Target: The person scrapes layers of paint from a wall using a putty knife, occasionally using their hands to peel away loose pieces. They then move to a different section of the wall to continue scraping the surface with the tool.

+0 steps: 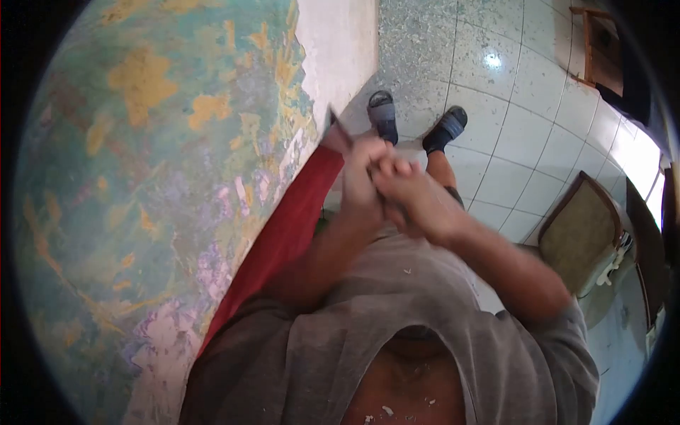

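Left hand [361,173] was clamped on blurred bladed tool [340,129] near patchy wall [177,156]; right hand [414,190] was set alongside, hold undetermined.

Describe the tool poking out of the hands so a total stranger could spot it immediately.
Start at the large wall patched with green and yellow paint, then move rightward to the left hand and right hand, close together. The tool juts from them toward the wall: narrow, dark and motion-blurred, unlike the broad red surface nearby.
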A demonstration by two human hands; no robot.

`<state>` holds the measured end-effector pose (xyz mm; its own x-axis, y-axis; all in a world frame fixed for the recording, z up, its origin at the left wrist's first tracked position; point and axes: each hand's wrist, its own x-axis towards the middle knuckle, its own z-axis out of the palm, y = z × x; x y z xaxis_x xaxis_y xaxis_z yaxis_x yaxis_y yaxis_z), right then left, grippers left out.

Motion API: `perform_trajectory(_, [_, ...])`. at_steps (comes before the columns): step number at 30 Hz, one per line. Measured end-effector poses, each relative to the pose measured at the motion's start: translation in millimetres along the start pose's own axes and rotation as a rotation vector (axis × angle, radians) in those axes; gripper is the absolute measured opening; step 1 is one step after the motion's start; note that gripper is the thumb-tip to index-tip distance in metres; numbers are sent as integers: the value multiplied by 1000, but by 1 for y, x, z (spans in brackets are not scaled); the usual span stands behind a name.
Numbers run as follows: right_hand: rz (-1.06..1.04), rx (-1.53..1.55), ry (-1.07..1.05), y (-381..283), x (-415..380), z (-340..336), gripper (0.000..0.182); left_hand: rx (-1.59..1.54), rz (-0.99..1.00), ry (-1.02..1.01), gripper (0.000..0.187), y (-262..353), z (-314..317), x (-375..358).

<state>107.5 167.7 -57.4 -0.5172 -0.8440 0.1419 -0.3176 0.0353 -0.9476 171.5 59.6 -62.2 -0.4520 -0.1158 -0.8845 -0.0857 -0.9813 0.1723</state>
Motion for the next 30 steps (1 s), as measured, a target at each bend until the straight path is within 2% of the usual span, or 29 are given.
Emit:
perform_trajectory(1, [663, 572, -62, 8, 10, 10, 13, -125, -74, 66, 34, 3, -4, 21])
perform_trajectory(2, [1309, 1133, -131, 13, 20, 14, 13, -123, -62, 57, 34, 5, -1, 25])
perform_trajectory(4, [1336, 1174, -169, 13, 14, -3, 15, -45, -65, 49, 34, 5, 6, 29])
perform_trajectory(6, [326, 191, -164, 0, -13, -8, 21, -20, -89, 13, 32, -4, 17, 0])
perform_trajectory(7, [573, 505, -216, -26, -4, -30, 23, -60, -117, -48, 32, -7, 21, -18])
perform_trajectory(8, [569, 501, -218, -24, 1, -27, 23, -100, -139, -111, 31, -8, 24, -24])
perform_trajectory(9, [621, 554, -188, -22, 7, -17, 25, -43, -52, -175, 30, -6, 12, -20])
perform_trajectory(10, [683, 611, -154, -22, 7, -8, 26, -44, -56, -170, 30, -1, 4, -7])
perform_trajectory(11, [392, 435, -151, 9, 9, 8, 29, -22, -39, -60, 31, 7, -2, 17])
perform_trajectory(12, [386, 434, -152, 21, 8, 15, 29, 3, -11, 39, 32, 15, -7, 41])
perform_trajectory(14, [869, 838, -184, 40, 14, 20, 31, -16, -29, 2, 33, 15, -7, 59])
perform_trajectory(15, [1315, 1118, -109, 17, 30, -8, 27, 37, -27, -10, 34, 6, 7, 47])
perform_trajectory(16, [1323, 1126, -109, 0, 21, -19, 27, 92, -28, -19, 34, -3, 15, 33])
perform_trajectory(18, [725, 590, -242, -17, 0, -38, 25, 78, -10, -99, 34, -12, 18, 7])
perform_trajectory(19, [718, 589, -248, -4, 1, -27, 25, 83, 16, -82, 34, -10, 20, -3])
perform_trajectory(20, [490, 417, -164, 19, 0, -2, 24, 89, 39, -62, 34, -8, 20, -8])
perform_trajectory(21, [271, 247, -76, 39, -4, 24, 22, 151, 137, -32, 36, -4, 5, 13])
perform_trajectory(22, [43, 79, 12, 50, -4, 35, 21, 153, 141, -26, 36, 0, -9, 33])
perform_trajectory(23, [530, 499, -264, 54, 5, 30, 22, 79, 57, -4, 33, 7, -22, 56])
perform_trajectory(24, [507, 497, -263, 52, 16, 20, 22, 5, -26, 14, 30, 12, -25, 70])
perform_trajectory(26, [1337, 1089, -125, 37, 21, 5, 26, -32, -57, -5, 34, -1, -29, 73])
perform_trajectory(28, [1284, 1066, -203, 37, 2, -5, 26, -40, 23, -95, 41, -17, -16, 59])
perform_trajectory(30, [988, 878, -189, 20, -10, -16, 36, 4, 92, -136, 44, -24, -9, 39])
